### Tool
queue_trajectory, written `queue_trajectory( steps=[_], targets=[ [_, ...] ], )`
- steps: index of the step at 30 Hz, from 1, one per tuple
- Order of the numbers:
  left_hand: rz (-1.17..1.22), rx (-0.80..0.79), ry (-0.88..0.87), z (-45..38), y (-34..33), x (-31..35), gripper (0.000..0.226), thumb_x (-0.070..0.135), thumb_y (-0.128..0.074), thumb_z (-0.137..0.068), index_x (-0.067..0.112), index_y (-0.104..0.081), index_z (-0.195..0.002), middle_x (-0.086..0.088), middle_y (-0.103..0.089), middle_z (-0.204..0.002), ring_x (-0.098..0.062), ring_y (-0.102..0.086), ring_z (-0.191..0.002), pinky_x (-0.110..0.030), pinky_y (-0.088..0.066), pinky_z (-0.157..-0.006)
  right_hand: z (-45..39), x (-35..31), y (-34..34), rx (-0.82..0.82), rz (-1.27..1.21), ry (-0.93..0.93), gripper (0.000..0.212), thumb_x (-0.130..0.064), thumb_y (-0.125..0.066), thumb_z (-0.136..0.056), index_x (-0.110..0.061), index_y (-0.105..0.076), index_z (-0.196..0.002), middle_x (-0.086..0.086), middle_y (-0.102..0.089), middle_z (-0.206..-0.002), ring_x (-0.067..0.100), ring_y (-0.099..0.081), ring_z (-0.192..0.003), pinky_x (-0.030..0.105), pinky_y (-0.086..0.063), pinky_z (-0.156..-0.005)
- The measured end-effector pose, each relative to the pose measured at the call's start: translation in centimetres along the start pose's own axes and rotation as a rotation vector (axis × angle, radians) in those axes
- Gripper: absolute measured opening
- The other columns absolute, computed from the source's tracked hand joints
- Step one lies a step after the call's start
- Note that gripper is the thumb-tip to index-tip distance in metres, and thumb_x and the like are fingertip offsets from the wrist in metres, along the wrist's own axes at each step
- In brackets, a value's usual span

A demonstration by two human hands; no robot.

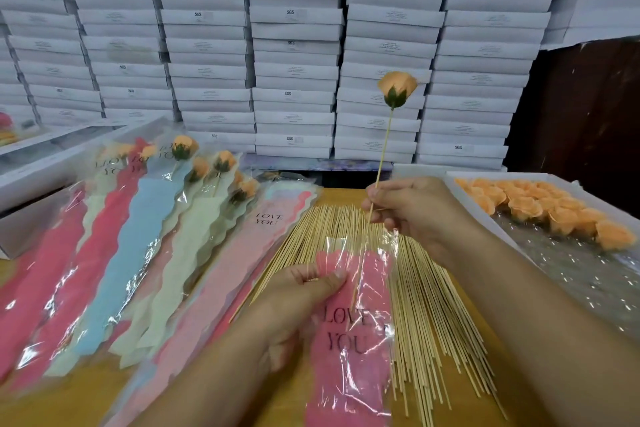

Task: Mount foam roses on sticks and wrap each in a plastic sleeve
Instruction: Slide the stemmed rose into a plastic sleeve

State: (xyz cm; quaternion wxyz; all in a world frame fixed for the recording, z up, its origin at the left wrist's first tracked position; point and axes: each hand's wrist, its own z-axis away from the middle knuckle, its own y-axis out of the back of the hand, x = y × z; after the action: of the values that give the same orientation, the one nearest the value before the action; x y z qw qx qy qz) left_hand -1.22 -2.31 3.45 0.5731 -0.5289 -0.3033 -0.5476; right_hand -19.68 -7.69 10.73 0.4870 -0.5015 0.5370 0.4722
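My right hand (414, 210) pinches a thin wooden stick (383, 149) that carries an orange foam rose (397, 88) at its top. The stick's lower end reaches down into the open mouth of a pink "LOVE YOU" plastic sleeve (351, 333). My left hand (304, 291) grips the sleeve's upper left edge, thumb on top. Under both hands lies a spread pile of bare wooden sticks (426, 315) on the wooden table.
Several wrapped roses in coloured sleeves (145, 246) lie fanned at the left. A stack of unused sleeves (270, 218) sits beside the sticks. A tray of loose orange roses (540, 208) stands at the right. White boxes (294, 45) are stacked along the back.
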Motion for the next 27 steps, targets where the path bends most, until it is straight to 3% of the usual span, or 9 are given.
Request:
queue_trajectory(
  steps=[4, 8, 13, 15, 18, 19, 22, 23, 27],
  targets=[
    [-0.017, -0.028, -0.02, -0.2, 0.1, -0.2, 0.043, 0.018, -0.077, -0.083, -0.011, -0.066, -0.113, -0.03, -0.072, -0.098, -0.033, -0.072, -0.076, -0.045, -0.062, -0.071, 0.3, 1.0, -0.6, -0.02, 0.018, -0.019, 0.005, -0.008, -0.069, -0.091, -0.007, -0.071, -0.096, 0.005, -0.077, -0.078, 0.011, -0.067, -0.058, 0.016, -0.046, -0.046],
    [-0.067, -0.08, -0.059, -0.3, 0.7, -0.4, 0.026, 0.001, -0.082, -0.075, -0.004, -0.069, -0.098, -0.023, -0.075, -0.089, -0.028, -0.074, -0.069, -0.031, -0.059, -0.06, 0.6, 1.5, -0.6, -0.016, 0.026, -0.009, 0.003, -0.011, -0.071, -0.09, -0.009, -0.074, -0.09, 0.004, -0.077, -0.078, 0.008, -0.066, -0.058, 0.015, -0.047, -0.046],
    [-0.132, -0.133, -0.098, -0.1, 0.7, -0.4, 0.022, 0.003, -0.086, -0.069, 0.022, -0.077, -0.06, -0.01, -0.075, -0.072, -0.018, -0.071, -0.061, -0.021, -0.057, -0.055, 0.9, 1.3, -0.3, -0.039, 0.053, -0.007, 0.004, -0.011, -0.071, -0.089, -0.009, -0.075, -0.089, 0.006, -0.078, -0.08, 0.009, -0.067, -0.061, 0.017, -0.049, -0.048],
    [-0.139, -0.143, -0.093, 0.2, 0.4, -0.4, 0.018, 0.009, -0.093, -0.063, 0.018, -0.08, -0.072, -0.013, -0.076, -0.081, -0.024, -0.072, -0.071, -0.028, -0.059, -0.063, 0.4, 0.5, 0.0, 0.008, 0.019, 0.002, 0.006, -0.011, -0.069, -0.091, -0.008, -0.072, -0.095, 0.006, -0.078, -0.079, 0.009, -0.066, -0.06, 0.017, -0.049, -0.048],
    [-0.129, -0.16, -0.066, 0.7, -0.1, -0.6, 0.066, 0.018, -0.1, -0.051, 0.001, -0.073, -0.109, -0.023, -0.075, -0.103, -0.044, -0.068, -0.099, -0.051, -0.057, -0.091, -0.6, -1.0, 0.5, 0.1, -0.008, 0.052, 0.008, -0.012, -0.065, -0.094, -0.007, -0.069, -0.099, 0.004, -0.077, -0.076, 0.008, -0.069, -0.06, 0.017, -0.047, -0.046],
    [-0.125, -0.164, -0.071, 0.8, -0.2, -0.6, 0.069, 0.02, -0.102, -0.048, 0.005, -0.073, -0.109, -0.021, -0.075, -0.101, -0.041, -0.07, -0.096, -0.048, -0.059, -0.088, -0.8, -1.3, 0.6, 0.108, -0.008, 0.06, 0.007, -0.013, -0.064, -0.095, -0.008, -0.069, -0.099, 0.004, -0.077, -0.075, 0.008, -0.069, -0.06, 0.017, -0.047, -0.045],
    [-0.112, -0.158, -0.113, 1.0, -0.4, -0.4, 0.028, 0.017, -0.096, -0.049, 0.032, -0.079, -0.066, -0.007, -0.074, -0.072, -0.015, -0.067, -0.058, -0.021, -0.053, -0.053, -0.6, -1.3, 0.3, 0.081, 0.016, 0.052, 0.006, -0.013, -0.065, -0.095, -0.009, -0.069, -0.097, 0.003, -0.077, -0.075, 0.009, -0.07, -0.061, 0.017, -0.048, -0.046],
    [-0.093, -0.149, -0.119, 1.0, -0.4, -0.3, 0.027, 0.013, -0.093, -0.053, 0.035, -0.076, -0.058, -0.006, -0.072, -0.066, -0.012, -0.064, -0.052, -0.018, -0.049, -0.049, -0.3, -1.0, 0.2, 0.066, 0.032, 0.05, 0.006, -0.013, -0.066, -0.094, -0.01, -0.07, -0.096, 0.004, -0.077, -0.076, 0.009, -0.07, -0.062, 0.017, -0.048, -0.046],
    [-0.023, -0.161, -0.117, 1.0, -0.1, 0.2, 0.016, 0.007, -0.089, -0.06, 0.014, -0.074, -0.058, -0.011, -0.069, -0.063, -0.017, -0.059, -0.048, -0.026, -0.052, -0.049, 1.3, 0.4, -0.7, -0.005, 0.093, 0.046, 0.01, -0.014, -0.068, -0.092, -0.013, -0.075, -0.086, 0.004, -0.078, -0.08, 0.008, -0.067, -0.062, 0.017, -0.049, -0.051]
  ],
)
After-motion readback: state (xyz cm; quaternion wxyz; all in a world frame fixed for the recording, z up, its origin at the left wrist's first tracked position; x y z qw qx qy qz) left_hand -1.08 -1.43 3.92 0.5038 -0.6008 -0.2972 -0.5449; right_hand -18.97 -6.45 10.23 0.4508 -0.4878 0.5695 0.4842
